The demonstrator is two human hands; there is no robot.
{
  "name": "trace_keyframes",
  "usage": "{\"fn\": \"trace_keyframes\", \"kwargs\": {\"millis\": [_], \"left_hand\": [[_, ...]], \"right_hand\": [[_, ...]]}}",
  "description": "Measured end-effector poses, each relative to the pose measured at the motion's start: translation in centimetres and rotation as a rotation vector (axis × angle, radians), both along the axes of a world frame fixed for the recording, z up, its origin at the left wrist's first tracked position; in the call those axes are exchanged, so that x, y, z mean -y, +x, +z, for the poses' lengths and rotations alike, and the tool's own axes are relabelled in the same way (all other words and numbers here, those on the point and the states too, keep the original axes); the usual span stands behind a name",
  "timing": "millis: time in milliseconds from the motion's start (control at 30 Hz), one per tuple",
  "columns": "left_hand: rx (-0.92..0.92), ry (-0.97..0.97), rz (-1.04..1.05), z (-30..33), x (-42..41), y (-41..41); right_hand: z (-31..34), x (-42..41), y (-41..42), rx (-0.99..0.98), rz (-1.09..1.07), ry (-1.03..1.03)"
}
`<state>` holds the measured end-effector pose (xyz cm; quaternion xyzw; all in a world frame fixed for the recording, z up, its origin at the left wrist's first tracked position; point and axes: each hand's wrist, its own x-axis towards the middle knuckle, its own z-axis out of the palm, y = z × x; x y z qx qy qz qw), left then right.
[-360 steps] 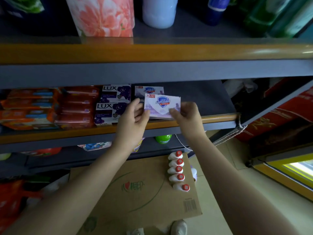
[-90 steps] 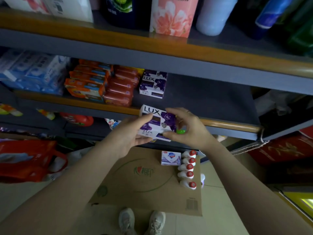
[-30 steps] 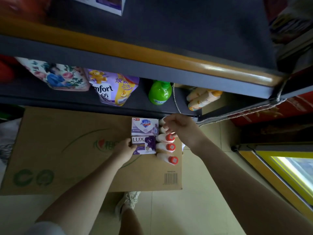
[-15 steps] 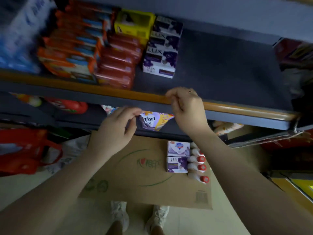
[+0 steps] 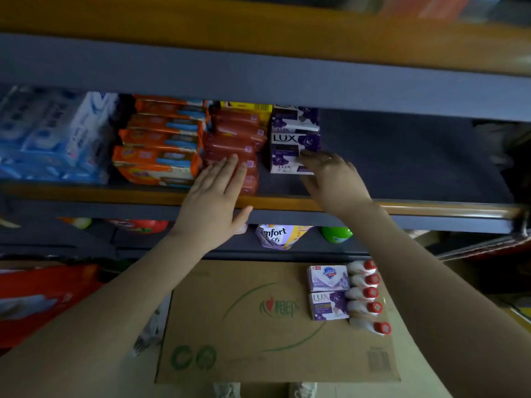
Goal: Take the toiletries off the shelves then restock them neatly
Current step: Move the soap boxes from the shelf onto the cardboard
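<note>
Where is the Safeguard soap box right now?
In the head view, lower right: the Safeguard box lies on the flat cardboard on the floor, just behind a Lux box and left of the red-capped bottles.

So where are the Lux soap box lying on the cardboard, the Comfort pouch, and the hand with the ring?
Lux soap box [image 5: 327,306]: head view, purple top face.
Comfort pouch [image 5: 277,236]: head view, printed front.
right hand [image 5: 333,179]: head view, back of hand.

right hand [image 5: 333,179] now at Lux stack [image 5: 293,145]
</note>
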<state>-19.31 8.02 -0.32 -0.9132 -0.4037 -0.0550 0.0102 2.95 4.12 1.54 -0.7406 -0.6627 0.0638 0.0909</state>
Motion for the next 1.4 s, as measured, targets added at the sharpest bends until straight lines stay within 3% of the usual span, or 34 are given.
{"fn": "trace_keyframes", "kwargs": {"millis": [100, 233, 367, 433, 500, 600, 700, 767, 867, 1000, 1100, 1200, 1333, 1400], "left_hand": [[0.015, 0.026, -0.006, 0.0, 0.0, -0.1], [0.026, 0.03, -0.042, 0.1, -0.2, -0.4], [0.019, -0.053, -0.057, 0.6, -0.1, -0.6], [0.112, -0.129, -0.053, 1.0, -0.2, -0.4], [0.315, -0.264, -0.044, 2.2, -0.2, -0.1], [0.642, -0.519, 0.067, 4.9, 0.3, 1.0], [0.937, -0.939, 0.179, 7.1, 1.3, 2.3], [1.06, -1.097, 0.184, 7.6, 1.6, 2.8], [1.051, -1.202, 0.172, 7.3, 2.0, 2.7], [0.836, -1.261, 0.179, 6.0, 2.9, 3.2], [0.727, -1.299, 0.21, 5.1, 4.4, 3.8], [0.712, -1.47, 0.251, 4.1, 6.6, 4.4], [0.907, -1.717, 0.344, 2.7, 8.7, 5.1], [0.963, -1.804, 0.369, 1.8, 9.5, 5.3]], "right_hand": [[0.9, -1.1, 0.2, -0.021, -0.034, 0.044], [1.6, -3.6, -0.1, 0.051, 0.036, -0.13], [1.7, -4.3, -0.3, 0.197, 0.011, -0.187], [1.7, -3.6, -0.1, 0.233, -0.021, -0.152], [1.9, -2.5, -0.1, 0.085, -0.084, 0.021], [3.3, -0.2, -1.1, -0.43, -0.154, 0.26], [4.8, 2.7, -3.5, -0.92, -0.146, 0.214], [4.9, 4.3, -4.6, -1.045, -0.119, 0.182], [4.1, 5.9, -4.9, -0.898, -0.143, 0.167], [2.3, 8.1, -4.6, -0.296, -0.121, 0.209], [2.4, 10.6, -4.6, -0.254, -0.138, 0.169], [2.7, 13.5, -3.7, -0.561, -0.26, 0.13], [2.4, 16.3, -1.9, -1.233, -0.67, 0.039], [2.0, 17.3, -1.3, -1.365, -0.719, -0.052]]}}
